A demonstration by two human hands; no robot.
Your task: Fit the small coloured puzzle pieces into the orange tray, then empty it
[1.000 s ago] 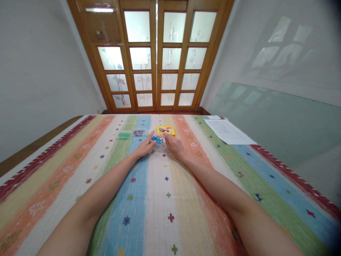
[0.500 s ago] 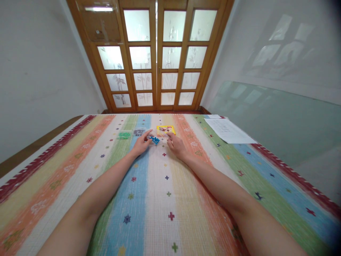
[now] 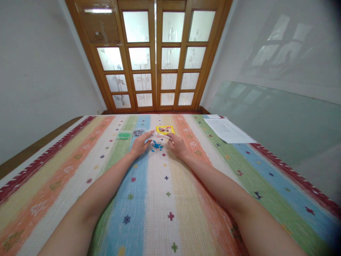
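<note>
Small blue pieces [image 3: 157, 145], too small to make out exactly, lie in a loose heap on the striped tablecloth [image 3: 157, 185] between my hands. My right hand [image 3: 176, 145] pinches one end of a clear plastic bag [image 3: 162, 136], which is stretched out just above the heap. On the other side, my left hand [image 3: 140, 145] has its thumb and fingers apart, the fingertips close to the bag's left end. Whether they touch the bag is hard to see. Right behind the bag lies a yellow printed packet [image 3: 165, 130].
To the left of my left hand lie a clear bag of green pieces [image 3: 124, 135] and a clear bag of dark pieces [image 3: 138, 132]. Printed white paper sheets [image 3: 227, 131] rest at the far right edge. A glass panel [image 3: 274, 121] leans on the right wall.
The blue pieces have come out of the clear bag onto the tablecloth. My left hand's fingers have spread, while my right hand keeps its hold on the bag.
</note>
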